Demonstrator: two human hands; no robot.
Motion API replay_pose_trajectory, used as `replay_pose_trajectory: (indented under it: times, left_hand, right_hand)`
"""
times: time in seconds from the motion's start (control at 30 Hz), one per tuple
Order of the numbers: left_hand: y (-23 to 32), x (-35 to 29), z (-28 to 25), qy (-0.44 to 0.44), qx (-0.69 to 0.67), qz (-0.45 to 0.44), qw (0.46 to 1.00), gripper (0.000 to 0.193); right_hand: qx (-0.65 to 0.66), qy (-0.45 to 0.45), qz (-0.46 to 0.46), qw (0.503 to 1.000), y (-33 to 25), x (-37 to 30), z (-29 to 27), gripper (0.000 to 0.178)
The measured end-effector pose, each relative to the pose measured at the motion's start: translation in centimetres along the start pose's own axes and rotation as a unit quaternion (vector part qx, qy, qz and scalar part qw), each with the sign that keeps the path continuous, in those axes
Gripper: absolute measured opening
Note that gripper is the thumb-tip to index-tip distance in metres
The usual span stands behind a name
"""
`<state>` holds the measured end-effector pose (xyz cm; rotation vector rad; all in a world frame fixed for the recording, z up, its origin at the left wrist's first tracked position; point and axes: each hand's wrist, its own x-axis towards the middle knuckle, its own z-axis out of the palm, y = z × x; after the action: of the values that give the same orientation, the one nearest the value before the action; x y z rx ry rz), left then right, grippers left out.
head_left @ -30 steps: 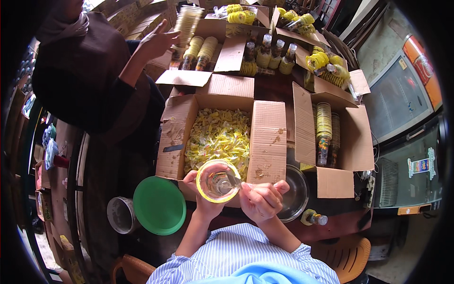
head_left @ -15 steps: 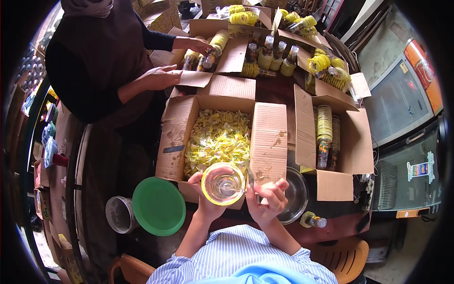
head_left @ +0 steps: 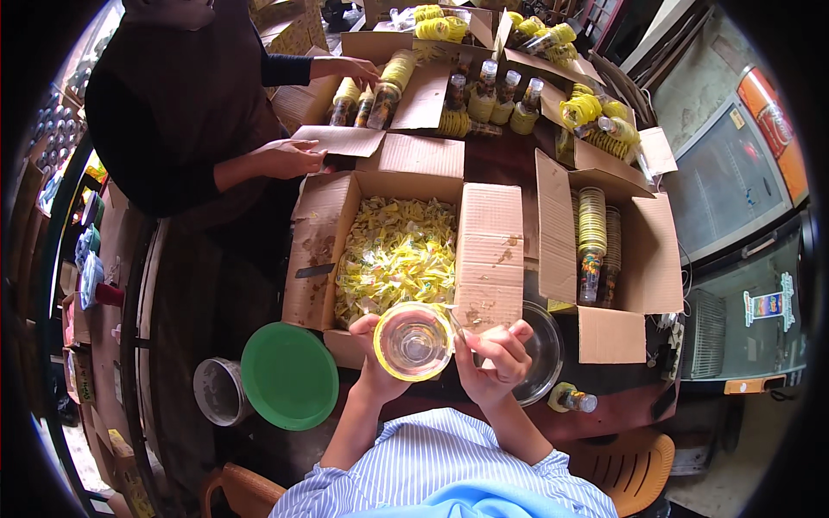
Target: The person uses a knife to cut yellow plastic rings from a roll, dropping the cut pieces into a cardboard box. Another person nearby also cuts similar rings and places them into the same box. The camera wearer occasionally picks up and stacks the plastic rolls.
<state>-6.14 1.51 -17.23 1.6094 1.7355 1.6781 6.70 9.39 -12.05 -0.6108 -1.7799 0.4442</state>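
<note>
My left hand (head_left: 376,371) is closed round the side of a clear plastic cup (head_left: 415,344) with a yellow rim, its open mouth tilted up toward me. At the cup's right edge, my right hand (head_left: 496,363) pinches a thin blade-like tool (head_left: 457,325), its fingers curled in; its exact kind is hard to make out. Both hands are over the near edge of an open cardboard box (head_left: 316,250). Inside that box lies a heap of yellow and clear plastic scraps (head_left: 397,250).
A round clear container (head_left: 542,354) and a small bottle (head_left: 572,398) lie to the right. Left are a green basin (head_left: 289,377) and a pale bucket (head_left: 219,392). Another box (head_left: 643,250) holds stacked cups (head_left: 592,224). Across the table, a co-worker's hands (head_left: 289,159) are by filled bottles (head_left: 388,93).
The cup has shifted slightly right and down in my left hand, and my right hand has moved a little with it. The co-worker's far hand has moved up and left; the near one is lower.
</note>
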Motion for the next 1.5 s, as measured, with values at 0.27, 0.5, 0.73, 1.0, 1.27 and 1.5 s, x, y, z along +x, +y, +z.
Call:
replay_pose_trajectory:
  times: [0.27,0.5,0.73,1.0,1.27,1.5]
  left_hand:
    - [1.7,1.7,-1.0,-0.091,-0.033,0.005,0.995,0.082]
    - [0.5,1.3,-0.7,-0.111,-0.048,-0.014,0.993,0.084]
    - [-1.0,1.3,-0.2,-0.058,-0.015,0.013,0.998,0.083]
    - [-1.5,0.5,0.4,-0.018,-0.07,-0.003,0.997,0.068]
    - [-1.8,0.7,-0.1,-0.045,0.003,0.02,0.999,0.067]
    - [-1.6,1.0,0.3,-0.018,-0.088,0.002,0.996,0.069]
  right_hand:
    - [-0.049,-0.017,-0.038,0.998,0.0,-0.2,0.1,0.021]
    - [-0.026,-0.003,-0.001,1.0,1.4,0.3,0.6,0.021]
    - [-0.028,-0.026,-0.004,0.999,0.4,-0.4,0.2,0.022]
    - [-0.008,0.0,0.032,0.999,1.0,0.0,0.5,0.022]
    - [-0.028,-0.025,0.005,0.999,0.9,-0.2,0.6,0.021]
    - [-0.042,-0.038,0.016,0.998,1.0,-0.6,0.4,0.023]
